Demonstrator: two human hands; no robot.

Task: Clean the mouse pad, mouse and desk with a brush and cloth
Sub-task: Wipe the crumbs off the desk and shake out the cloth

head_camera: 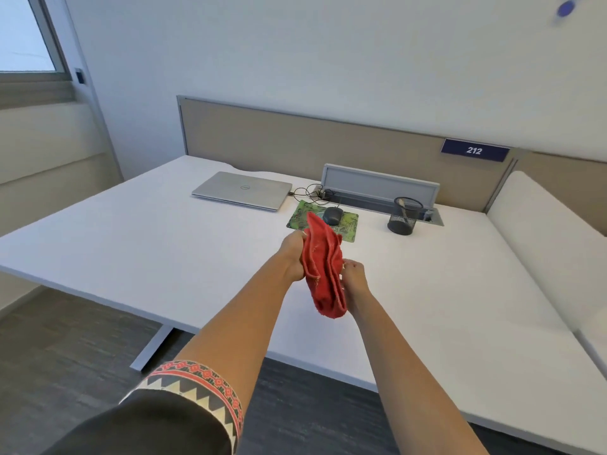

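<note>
A folded red cloth [323, 267] hangs in the air above the white desk [131, 244]. My left hand [292, 254] grips its left side and my right hand [354, 279] pinches its right edge. Behind the cloth a green patterned mouse pad [348, 224] lies on the desk, partly hidden by the cloth. A dark wired mouse [332, 215] sits on the pad. No brush shows clearly in this view.
A shut silver laptop [241, 190] lies at the back left of the pad. A black mesh pen cup [404, 215] stands to the right, by an open cable tray [381, 185]. A beige partition [295, 136] backs the desk. Another white desk [538, 244] adjoins on the right.
</note>
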